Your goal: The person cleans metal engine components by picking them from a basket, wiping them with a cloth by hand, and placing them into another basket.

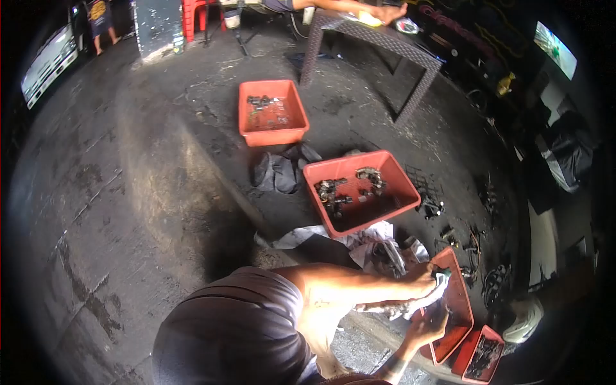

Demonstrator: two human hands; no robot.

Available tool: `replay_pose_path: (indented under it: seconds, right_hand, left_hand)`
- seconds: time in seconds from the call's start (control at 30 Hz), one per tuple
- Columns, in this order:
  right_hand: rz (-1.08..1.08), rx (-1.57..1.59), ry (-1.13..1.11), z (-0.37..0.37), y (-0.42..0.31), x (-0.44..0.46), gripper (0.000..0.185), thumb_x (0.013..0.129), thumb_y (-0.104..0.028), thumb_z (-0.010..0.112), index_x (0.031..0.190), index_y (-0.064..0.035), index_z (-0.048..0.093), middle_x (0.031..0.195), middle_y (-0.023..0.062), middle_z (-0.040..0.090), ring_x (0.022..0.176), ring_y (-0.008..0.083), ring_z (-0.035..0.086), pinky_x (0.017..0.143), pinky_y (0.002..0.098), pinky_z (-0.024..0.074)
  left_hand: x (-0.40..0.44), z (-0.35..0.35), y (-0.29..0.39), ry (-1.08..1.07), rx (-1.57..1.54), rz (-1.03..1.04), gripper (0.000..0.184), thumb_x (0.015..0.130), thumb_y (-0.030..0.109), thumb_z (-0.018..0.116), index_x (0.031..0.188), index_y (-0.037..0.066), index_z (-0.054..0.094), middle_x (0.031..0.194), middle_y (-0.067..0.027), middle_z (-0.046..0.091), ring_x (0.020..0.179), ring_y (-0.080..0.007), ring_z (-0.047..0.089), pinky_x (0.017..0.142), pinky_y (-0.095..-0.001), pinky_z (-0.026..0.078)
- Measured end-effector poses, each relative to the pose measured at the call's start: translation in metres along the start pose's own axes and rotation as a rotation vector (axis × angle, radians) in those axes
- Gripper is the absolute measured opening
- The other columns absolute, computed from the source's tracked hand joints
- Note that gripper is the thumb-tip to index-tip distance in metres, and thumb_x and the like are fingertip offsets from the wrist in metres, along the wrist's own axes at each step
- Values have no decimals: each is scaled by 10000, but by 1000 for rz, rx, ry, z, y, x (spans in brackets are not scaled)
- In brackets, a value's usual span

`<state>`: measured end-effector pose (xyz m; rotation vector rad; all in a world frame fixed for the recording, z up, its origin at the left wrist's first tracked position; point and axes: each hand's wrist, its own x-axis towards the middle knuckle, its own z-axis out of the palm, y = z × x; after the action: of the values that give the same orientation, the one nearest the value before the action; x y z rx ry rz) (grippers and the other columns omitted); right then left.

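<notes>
Step in hand, by judgement: handling a pale cloth (439,286) at the red tub (459,292). The left hand (421,280) appears to have its fingers clamped on the cloth; the right hand's (431,326) finger closure cannot be determined. The next move likely calls for steady left-hand grip.

Blurred pale cloth (434,298) shows between left hand (421,280) and right hand (430,327); dark parts (331,192) in the red bin (399,186) beyond are too small to identify.
</notes>
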<state>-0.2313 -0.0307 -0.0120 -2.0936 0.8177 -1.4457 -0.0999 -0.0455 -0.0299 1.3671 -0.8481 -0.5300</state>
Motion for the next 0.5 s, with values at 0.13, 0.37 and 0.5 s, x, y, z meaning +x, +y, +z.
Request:
replay_pose_path:
  seconds: [0.13,0.37,0.5]
  right_hand:
    - [147,116,133,-15,-5,2,280,901,-131,588,1073,90,586,966,149,647,832,203,632,699,287,544]
    - [474,544,282,10,-8,11,253,879,-150,611,1063,24,619,941,118,645,883,196,600,814,298,469]
    - [-24,-88,329,26,25,-6,306,810,-96,596,1075,56,612,1043,168,646,939,254,616,827,369,476]
  left_hand:
    - [22,-47,10,-232,-636,-383,240,920,252,439,848,98,608,652,-7,571,434,-74,451,450,-266,431]
    - [-31,7,6,-515,-498,-134,202,915,212,446,880,79,594,647,-15,570,466,-80,476,454,-263,426]
    - [-36,5,-12,-771,-585,-268,183,913,189,451,899,68,587,644,-20,570,484,-83,490,457,-262,423]
